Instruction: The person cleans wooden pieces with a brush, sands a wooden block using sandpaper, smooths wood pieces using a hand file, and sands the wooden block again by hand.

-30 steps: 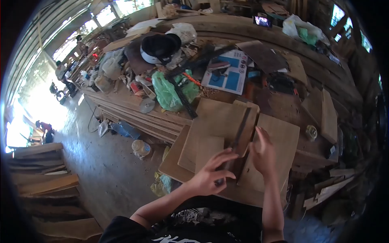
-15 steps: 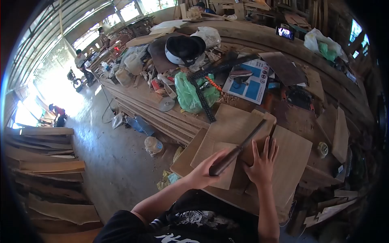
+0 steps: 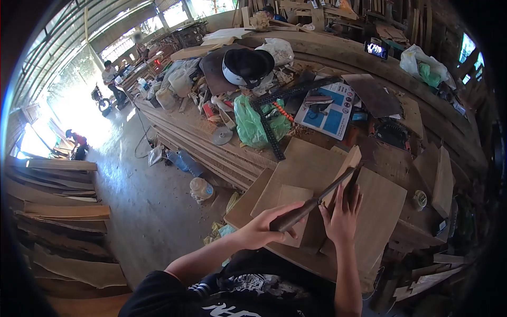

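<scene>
My left hand (image 3: 264, 226) is closed round the dark wooden handle of a chisel-like tool (image 3: 296, 215). Its long, narrow dark blade slants up to the right, across a wooden strip (image 3: 349, 159). My right hand (image 3: 340, 222) grips this strip from the right, thumb on the near side and fingers together at its far side; the strip stands tilted on edge. Beneath both hands lie flat wooden boards, a wide one (image 3: 298, 166) on the left and another (image 3: 377, 211) on the right. A smaller wooden piece (image 3: 290, 196) rests beside my left hand.
A black framing square (image 3: 268, 129) and a green plastic bag (image 3: 248, 124) lie beyond the boards. Further back sit a cap (image 3: 245, 66) and a blue-white printed sheet (image 3: 327, 113). A tape roll (image 3: 420, 198) is at right. Stacked planks (image 3: 68, 211) line the left; people are far off.
The wooden strip has been lifted and tipped on edge. My right hand has gone from lying spread on the wood to gripping the strip. The tool's blade has shifted slightly right.
</scene>
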Available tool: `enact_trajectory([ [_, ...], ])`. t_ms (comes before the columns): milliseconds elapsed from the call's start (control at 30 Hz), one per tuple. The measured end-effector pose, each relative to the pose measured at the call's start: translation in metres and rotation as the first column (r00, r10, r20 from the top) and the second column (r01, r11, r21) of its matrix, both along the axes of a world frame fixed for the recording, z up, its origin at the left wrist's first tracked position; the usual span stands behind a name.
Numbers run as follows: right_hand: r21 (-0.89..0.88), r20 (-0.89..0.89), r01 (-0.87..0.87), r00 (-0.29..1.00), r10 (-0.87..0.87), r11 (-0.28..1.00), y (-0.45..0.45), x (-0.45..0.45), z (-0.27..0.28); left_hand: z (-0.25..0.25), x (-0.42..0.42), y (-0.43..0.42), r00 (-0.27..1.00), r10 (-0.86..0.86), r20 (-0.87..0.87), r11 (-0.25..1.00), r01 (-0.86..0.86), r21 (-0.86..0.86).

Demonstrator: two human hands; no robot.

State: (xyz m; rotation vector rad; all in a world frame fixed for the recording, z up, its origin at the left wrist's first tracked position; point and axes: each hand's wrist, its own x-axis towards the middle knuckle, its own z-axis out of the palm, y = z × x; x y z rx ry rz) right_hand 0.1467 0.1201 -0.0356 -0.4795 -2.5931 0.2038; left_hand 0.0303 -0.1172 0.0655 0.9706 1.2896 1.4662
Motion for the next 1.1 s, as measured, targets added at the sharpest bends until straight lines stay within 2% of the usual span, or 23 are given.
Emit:
enact_trajectory([
  [100,0.010,0.012,-0.015,1.000,0.015,1.000,0.001,0.002,0.000,0.003,0.004,-0.001,0.999,0.013,-0.035,1.000,-0.012,0.027],
  [200,-0.118,0.009,-0.021,1.000,0.023,0.993,0.001,0.003,0.005,0.020,0.008,-0.001,0.998,0.036,-0.060,0.998,-0.033,0.049],
  [300,-0.165,-0.104,-0.030,0.994,0.013,0.986,0.002,0.003,0.001,0.030,0.007,-0.007,0.998,0.009,-0.061,0.999,-0.006,0.045],
  [367,-0.160,-0.092,-0.033,0.996,0.018,0.987,0.003,0.004,0.001,0.033,0.009,-0.011,0.997,0.011,-0.075,0.997,-0.004,0.083],
  [467,-0.144,-0.068,-0.028,0.997,0.018,0.989,0.002,0.004,0.001,0.043,0.014,-0.021,0.998,-0.002,-0.068,1.000,0.004,0.030],
  [567,-0.116,-0.048,-0.027,0.999,0.022,0.993,0.000,0.003,0.002,0.047,0.021,-0.028,0.989,0.019,-0.146,1.000,-0.022,-0.021],
  [800,-0.092,-0.015,-0.007,1.000,0.006,0.996,-0.003,0.003,0.007,0.050,0.031,-0.031,0.974,-0.016,-0.228,1.000,0.016,-0.004],
  [1100,-0.073,-0.047,-0.020,0.999,0.017,0.997,-0.003,0.003,0.007,0.052,0.038,-0.021,0.926,-0.065,-0.373,0.998,0.055,-0.037],
])
